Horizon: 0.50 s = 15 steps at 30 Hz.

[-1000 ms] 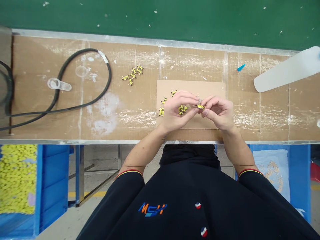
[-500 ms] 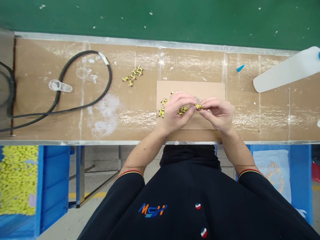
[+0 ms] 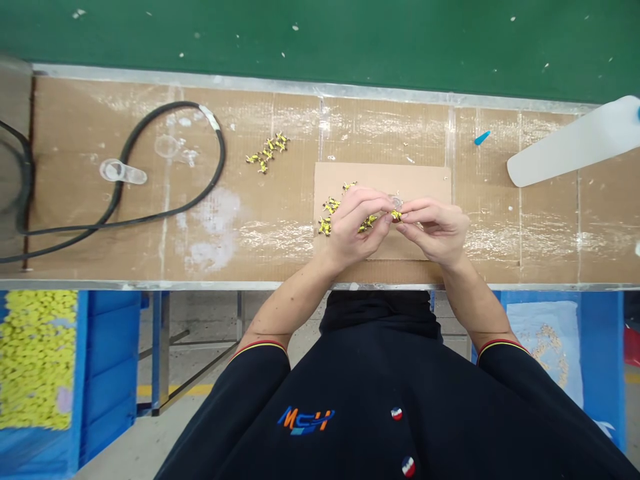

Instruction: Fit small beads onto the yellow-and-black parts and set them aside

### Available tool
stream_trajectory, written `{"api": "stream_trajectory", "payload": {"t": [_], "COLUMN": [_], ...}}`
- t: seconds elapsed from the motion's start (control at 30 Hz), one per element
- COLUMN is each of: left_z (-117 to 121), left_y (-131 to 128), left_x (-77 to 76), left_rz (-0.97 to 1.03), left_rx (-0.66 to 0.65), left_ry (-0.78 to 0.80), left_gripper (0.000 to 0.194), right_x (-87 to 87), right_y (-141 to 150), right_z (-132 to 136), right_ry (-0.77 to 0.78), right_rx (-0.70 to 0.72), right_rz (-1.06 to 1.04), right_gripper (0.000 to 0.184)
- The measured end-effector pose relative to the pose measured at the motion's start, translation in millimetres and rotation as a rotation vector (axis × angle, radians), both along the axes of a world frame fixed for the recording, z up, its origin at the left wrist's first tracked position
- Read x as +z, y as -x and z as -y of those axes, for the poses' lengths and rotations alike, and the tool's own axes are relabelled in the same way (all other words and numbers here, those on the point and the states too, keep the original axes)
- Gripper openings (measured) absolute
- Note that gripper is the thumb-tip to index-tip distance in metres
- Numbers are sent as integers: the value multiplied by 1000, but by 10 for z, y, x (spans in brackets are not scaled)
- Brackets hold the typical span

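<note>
I see the yellow piece [image 3: 397, 215] turned slightly, left hand [image 3: 347, 227] and right hand [image 3: 443, 230] seemingly both pinching it, mid-handling.

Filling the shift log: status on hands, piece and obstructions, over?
Left hand and right hand pinching small yellow piece between them. Other yellow pieces on cardboard sheet, some partly hidden by left hand. Nothing seen blocking hands.

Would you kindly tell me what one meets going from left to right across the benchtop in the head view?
Looped black cable, cluster of small yellow-and-black pieces, left hand, small yellow piece, right hand, small blue pointed piece, long white container.
</note>
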<state>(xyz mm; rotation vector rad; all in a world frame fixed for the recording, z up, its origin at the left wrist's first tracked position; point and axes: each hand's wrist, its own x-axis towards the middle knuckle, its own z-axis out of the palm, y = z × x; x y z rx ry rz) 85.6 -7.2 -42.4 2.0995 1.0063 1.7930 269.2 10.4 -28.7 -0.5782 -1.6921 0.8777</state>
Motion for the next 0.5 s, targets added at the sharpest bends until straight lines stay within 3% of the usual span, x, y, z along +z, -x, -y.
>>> {"api": "stream_trajectory", "payload": {"t": [0.13,0.23,0.37,0.5], "left_z": [-34,-129,-281,-418], "left_y": [7,186,737,1305], "left_x": [-22,-20,-55,-275], "left_rz": [-3,-16,-125,-193], "left_rx": [-7,66,401,671], "left_ry": [13,72,291,616], "left_gripper": [12,7,9,12], "right_x": [-23,-56,-79,-61], "right_y": [-20,-81,-180,-236], "right_z": [8,-16,-91,-136], "right_ry": [25,106,40,-21], "right_rx": [-5,-22,-160,-242], "right_rz": [51,68,89,137], "right_gripper": [22,37,33,26]}}
